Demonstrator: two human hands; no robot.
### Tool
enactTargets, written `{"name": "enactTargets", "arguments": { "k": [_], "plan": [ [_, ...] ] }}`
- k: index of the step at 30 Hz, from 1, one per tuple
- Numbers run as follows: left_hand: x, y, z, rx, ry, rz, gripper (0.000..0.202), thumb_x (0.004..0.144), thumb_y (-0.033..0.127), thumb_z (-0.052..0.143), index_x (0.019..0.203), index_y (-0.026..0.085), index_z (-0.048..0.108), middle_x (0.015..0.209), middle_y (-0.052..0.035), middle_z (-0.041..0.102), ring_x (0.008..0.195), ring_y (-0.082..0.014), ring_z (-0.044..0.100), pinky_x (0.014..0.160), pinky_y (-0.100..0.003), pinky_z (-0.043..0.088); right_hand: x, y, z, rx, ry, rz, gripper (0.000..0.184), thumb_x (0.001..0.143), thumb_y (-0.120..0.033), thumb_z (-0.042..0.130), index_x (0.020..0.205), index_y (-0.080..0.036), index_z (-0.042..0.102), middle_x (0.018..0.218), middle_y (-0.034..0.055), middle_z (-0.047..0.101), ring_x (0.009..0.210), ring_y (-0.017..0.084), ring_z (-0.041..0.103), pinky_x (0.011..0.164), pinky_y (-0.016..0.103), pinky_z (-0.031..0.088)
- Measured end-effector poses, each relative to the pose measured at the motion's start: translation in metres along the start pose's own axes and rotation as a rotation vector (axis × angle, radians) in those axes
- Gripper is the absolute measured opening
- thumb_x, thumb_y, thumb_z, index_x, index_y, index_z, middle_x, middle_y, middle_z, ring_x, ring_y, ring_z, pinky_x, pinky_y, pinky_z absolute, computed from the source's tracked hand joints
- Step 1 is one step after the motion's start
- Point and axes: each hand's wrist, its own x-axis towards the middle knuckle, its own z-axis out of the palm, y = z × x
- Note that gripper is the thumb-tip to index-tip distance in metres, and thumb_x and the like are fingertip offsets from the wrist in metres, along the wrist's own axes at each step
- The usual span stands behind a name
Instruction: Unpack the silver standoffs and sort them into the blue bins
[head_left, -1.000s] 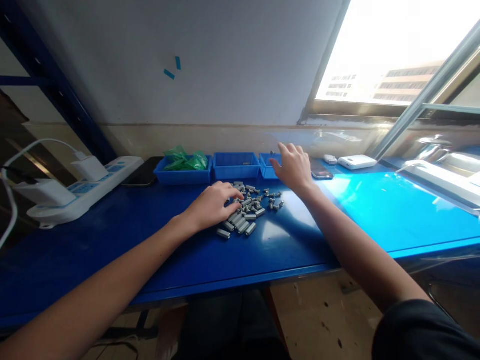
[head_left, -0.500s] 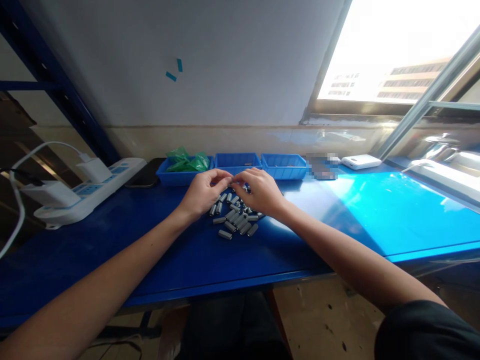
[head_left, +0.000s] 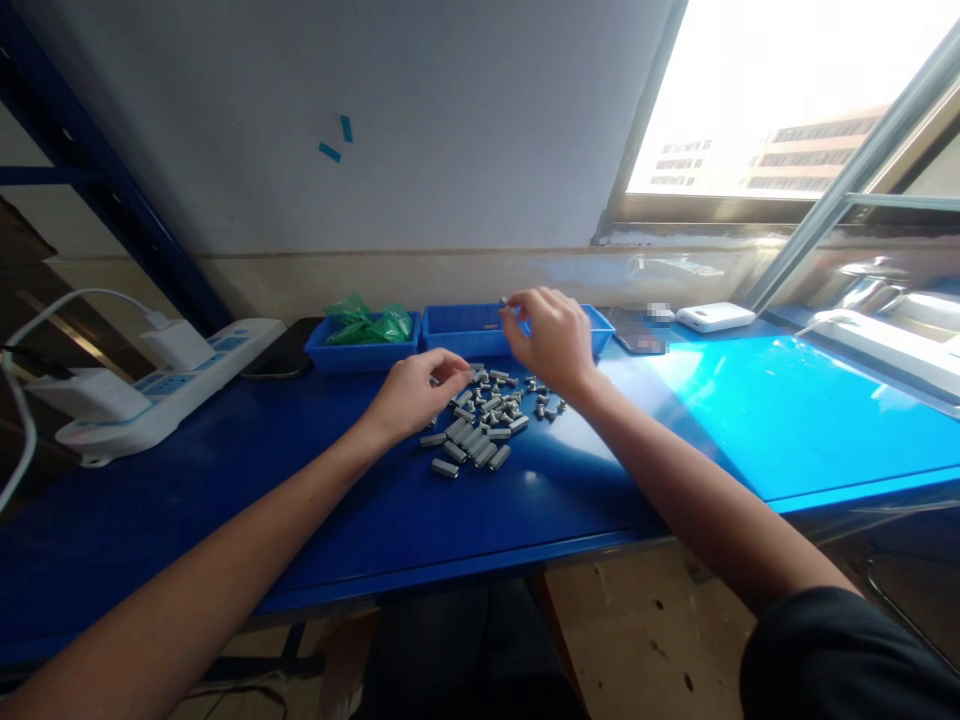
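A pile of grey metal hex standoffs (head_left: 475, 440) lies on the blue tabletop, with several small screws (head_left: 510, 405) among and beside them. My left hand (head_left: 420, 395) is at the pile's left edge, thumb and fingers curled together; what they pinch, if anything, I cannot make out. Raised over the blue bins, my right hand (head_left: 551, 335) pinches a small metal piece (head_left: 504, 301) between thumb and fingertips. It hovers in front of the middle bin (head_left: 457, 335) and partly covers the right bin (head_left: 602, 330).
The left blue bin (head_left: 360, 358) holds green plastic bags (head_left: 367, 322). A power strip (head_left: 180, 385) with plugged-in chargers and a dark phone (head_left: 281, 350) are on the left. A white device (head_left: 715, 317) lies to the right, below the window. A wall closes off the back.
My hands have parted. The right one has moved up and right, away from the pile to the bins, with a small metal piece. My left hand has stayed near the pile.
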Motion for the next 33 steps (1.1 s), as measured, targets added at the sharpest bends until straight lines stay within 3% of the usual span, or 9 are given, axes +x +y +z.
{"name": "enactTargets", "arguments": {
  "k": [4,7,13,19,22,24,27,30,33],
  "plan": [
    [-0.003,0.002,0.001,0.393,-0.195,0.143,0.020,0.080,0.035,0.058,0.086,0.022,0.072,0.095,-0.0049,0.071,0.095,-0.0262,0.059,0.085,-0.039,0.044,0.008,0.048,0.001,-0.173,-0.128,0.187,0.029,0.089,-0.031,0.052,0.108,-0.013,0.064,0.099,0.0137,0.068,0.099,0.030,0.057,0.080,0.038,0.040],
    [-0.003,0.001,0.001,0.436,-0.184,0.175,0.020,0.082,0.031,0.054,0.084,0.022,0.072,0.093,-0.0051,0.071,0.094,-0.0256,0.058,0.083,-0.037,0.044,0.004,0.044,0.003,-0.045,-0.229,0.102,0.028,0.090,-0.033,0.052,0.107,-0.015,0.066,0.095,0.0098,0.069,0.094,0.027,0.059,0.080,0.035,0.041],
    [0.002,-0.001,-0.006,0.040,0.053,0.028,0.026,0.083,0.038,0.056,0.088,0.016,0.068,0.087,-0.0062,0.072,0.079,-0.0200,0.064,0.074,-0.030,0.049,-0.012,-0.020,0.006,0.255,-0.287,-0.285,0.027,0.089,-0.034,0.057,0.108,-0.016,0.065,0.094,0.0060,0.069,0.089,0.021,0.060,0.078,0.030,0.041],
    [0.003,0.000,-0.004,-0.301,0.131,-0.016,0.032,0.080,0.042,0.062,0.097,0.014,0.061,0.087,-0.0069,0.072,0.085,-0.0207,0.067,0.077,-0.030,0.050,-0.013,-0.030,0.001,0.215,-0.215,-0.279,0.024,0.095,-0.032,0.049,0.100,-0.015,0.066,0.090,0.0069,0.070,0.087,0.020,0.061,0.078,0.029,0.040],
    [-0.001,0.003,-0.001,-0.126,0.073,0.034,0.029,0.082,0.038,0.059,0.100,0.016,0.063,0.087,-0.0057,0.072,0.083,-0.0200,0.066,0.077,-0.031,0.049,-0.003,-0.007,-0.003,0.129,-0.111,-0.155,0.027,0.096,-0.035,0.047,0.102,-0.016,0.065,0.095,0.0086,0.070,0.089,0.022,0.061,0.079,0.030,0.041],
    [-0.004,0.005,0.002,0.106,-0.055,0.125,0.024,0.083,0.035,0.057,0.098,0.019,0.067,0.091,-0.0049,0.072,0.087,-0.0213,0.064,0.080,-0.033,0.048,0.004,0.015,-0.003,0.009,-0.050,0.002,0.028,0.095,-0.035,0.048,0.108,-0.016,0.064,0.098,0.0105,0.070,0.093,0.025,0.061,0.080,0.033,0.041],
    [-0.006,0.007,0.005,0.387,-0.235,0.208,0.022,0.083,0.033,0.055,0.095,0.023,0.071,0.098,-0.0044,0.072,0.098,-0.0250,0.060,0.085,-0.037,0.045,0.007,0.040,0.000,-0.123,-0.139,0.152,0.031,0.091,-0.035,0.053,0.113,-0.015,0.062,0.097,0.0115,0.070,0.093,0.028,0.062,0.076,0.034,0.042],
    [-0.006,0.008,0.004,0.564,-0.244,0.134,0.022,0.082,0.035,0.054,0.088,0.024,0.072,0.096,-0.0052,0.072,0.099,-0.0285,0.059,0.084,-0.040,0.044,0.003,0.035,0.003,-0.031,-0.254,0.083,0.030,0.091,-0.035,0.052,0.112,-0.017,0.063,0.095,0.0084,0.070,0.089,0.025,0.063,0.073,0.031,0.042],
    [-0.005,0.006,0.000,0.647,-0.204,0.061,0.021,0.080,0.035,0.054,0.082,0.024,0.072,0.091,-0.0065,0.072,0.100,-0.0314,0.059,0.084,-0.043,0.044,-0.004,0.007,0.006,0.184,-0.389,-0.129,0.027,0.090,-0.034,0.054,0.109,-0.019,0.065,0.094,0.0048,0.069,0.087,0.020,0.063,0.073,0.028,0.041]
  ]
}}
